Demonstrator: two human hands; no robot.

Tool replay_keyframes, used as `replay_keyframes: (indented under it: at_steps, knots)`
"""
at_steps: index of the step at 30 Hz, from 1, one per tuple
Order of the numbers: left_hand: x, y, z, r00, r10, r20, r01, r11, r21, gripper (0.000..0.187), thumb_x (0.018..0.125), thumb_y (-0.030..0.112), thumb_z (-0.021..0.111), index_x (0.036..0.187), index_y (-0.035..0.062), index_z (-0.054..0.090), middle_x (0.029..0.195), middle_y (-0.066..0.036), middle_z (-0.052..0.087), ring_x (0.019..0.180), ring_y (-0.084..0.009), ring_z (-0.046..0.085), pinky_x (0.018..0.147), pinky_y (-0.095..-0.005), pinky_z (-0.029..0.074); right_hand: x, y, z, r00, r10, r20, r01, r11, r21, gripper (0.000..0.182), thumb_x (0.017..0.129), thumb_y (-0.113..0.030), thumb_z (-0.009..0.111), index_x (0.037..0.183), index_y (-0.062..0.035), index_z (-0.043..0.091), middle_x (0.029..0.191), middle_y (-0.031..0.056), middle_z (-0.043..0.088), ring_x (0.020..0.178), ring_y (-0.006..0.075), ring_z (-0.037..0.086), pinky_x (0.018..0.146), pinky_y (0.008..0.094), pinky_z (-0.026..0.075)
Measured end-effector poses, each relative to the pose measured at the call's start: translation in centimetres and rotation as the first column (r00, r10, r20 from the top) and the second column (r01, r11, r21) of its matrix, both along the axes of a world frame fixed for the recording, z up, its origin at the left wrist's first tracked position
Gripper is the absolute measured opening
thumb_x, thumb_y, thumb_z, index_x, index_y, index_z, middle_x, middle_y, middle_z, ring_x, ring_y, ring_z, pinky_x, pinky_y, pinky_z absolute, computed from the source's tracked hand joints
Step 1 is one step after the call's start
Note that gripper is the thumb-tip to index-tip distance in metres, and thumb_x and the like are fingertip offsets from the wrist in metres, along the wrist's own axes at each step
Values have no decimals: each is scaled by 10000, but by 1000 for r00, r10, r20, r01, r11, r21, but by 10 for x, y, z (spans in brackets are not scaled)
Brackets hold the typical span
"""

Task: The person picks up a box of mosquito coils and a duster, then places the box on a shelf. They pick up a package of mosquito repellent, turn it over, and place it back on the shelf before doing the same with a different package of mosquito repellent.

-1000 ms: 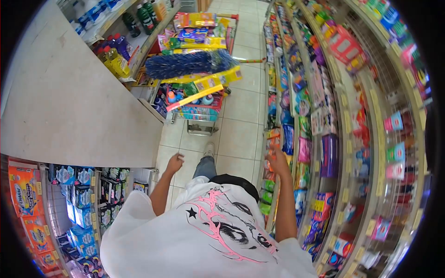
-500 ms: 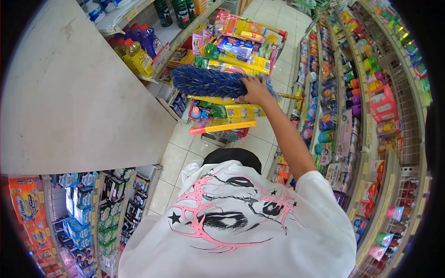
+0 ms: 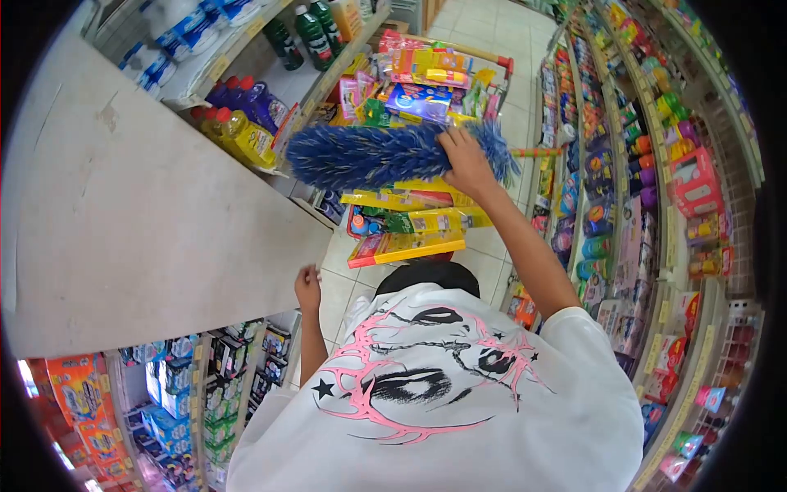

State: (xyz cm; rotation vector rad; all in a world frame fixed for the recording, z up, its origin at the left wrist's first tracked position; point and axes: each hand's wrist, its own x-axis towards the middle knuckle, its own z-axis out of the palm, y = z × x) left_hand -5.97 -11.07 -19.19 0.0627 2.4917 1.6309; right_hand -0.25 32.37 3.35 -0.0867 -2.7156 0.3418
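Note:
A blue fluffy duster (image 3: 361, 156) lies level across the front of me, above a loaded shopping cart. My right hand (image 3: 471, 164) is closed around its bristly head near the right end, with the fingers partly sunk in the fibres. The duster's thin striped handle (image 3: 537, 152) sticks out to the right toward the shelves. My left hand (image 3: 307, 289) is low at the left, beside the pale panel, its fingers curled and nothing visible in them. Below the duster, yellow flat packages (image 3: 414, 246) lie across the near end of the cart.
The cart's red handle (image 3: 471, 53) shows beyond its colourful packs. Bottles (image 3: 246, 139) stand on the left shelf, next to a large pale panel (image 3: 156, 221). Tightly stocked shelves (image 3: 607, 189) line the right side of the tiled aisle, with boxed goods (image 3: 168, 410) at lower left.
My left hand has come into view at the left. My right hand and the duster sit slightly further right in view, and the whole scene has shifted a little right and down.

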Motion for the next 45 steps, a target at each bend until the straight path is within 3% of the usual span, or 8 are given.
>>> replay_keyframes:
  at_steps: [4,9,12,16,23,32,34,45]
  knots:
    - [-62,103,90,920,-240,-309,237,970,-48,237,932,196,571,1057,5,634,899,-111,664,810,-181,611,747,-300,483,29,12,55,971,-98,-217,98,995,-10,561,552,9,657,1099,-27,538,1068,139,508,1065,341,493,906,409,443]
    - [-117,249,172,393,-594,-702,373,801,-469,419,835,196,645,1219,54,557,1290,-190,503,1200,-362,463,1023,-437,359,122,18,83,845,-369,-387,305,927,-217,613,549,-60,722,1128,-19,524,1063,165,510,1035,372,505,886,406,451]
    - [-144,307,191,188,-732,-654,340,674,-656,709,786,295,696,1402,107,399,1421,-171,383,1370,-380,263,1141,-528,142,175,3,65,766,-510,-391,356,843,-403,635,601,-102,771,1164,4,498,1066,182,523,1026,389,527,901,396,441]
    - [-170,346,204,84,-862,-500,338,497,-799,793,759,340,728,1432,131,365,1450,-169,352,1388,-373,235,1137,-552,136,255,-20,-30,488,-772,-407,587,636,-502,646,671,-116,776,1224,29,476,1185,185,540,1106,320,543,960,392,423]
    - [-180,360,190,64,-928,-368,276,371,-887,643,828,275,672,1408,143,427,1426,-147,426,1375,-378,277,1123,-549,178,345,-131,-93,103,-995,-16,611,76,-788,588,700,-28,718,1239,26,490,1140,172,610,1063,245,594,950,353,442]
    - [-180,351,187,-80,-886,-457,236,429,-872,515,884,173,582,1380,104,461,1332,-141,526,1282,-334,430,1109,-535,216,360,-193,-125,-17,-997,79,473,-78,-878,563,738,-59,695,1250,48,485,1131,159,617,1052,246,591,956,341,435]
    - [-181,347,188,-130,-850,-511,298,458,-837,481,866,144,592,1331,65,497,1272,-163,555,1205,-329,494,1095,-534,234,360,-189,-122,-37,-959,280,432,-268,-861,571,747,-72,695,1262,54,480,1168,167,601,1076,249,578,969,332,421]
    - [-152,296,185,-79,-843,-533,342,479,-808,470,839,148,623,1299,117,536,1284,-129,545,1204,-303,493,1011,-461,370,368,-150,-181,127,-983,132,625,-24,-781,679,764,-84,696,1356,62,397,1268,176,551,1141,251,545,1021,331,380]
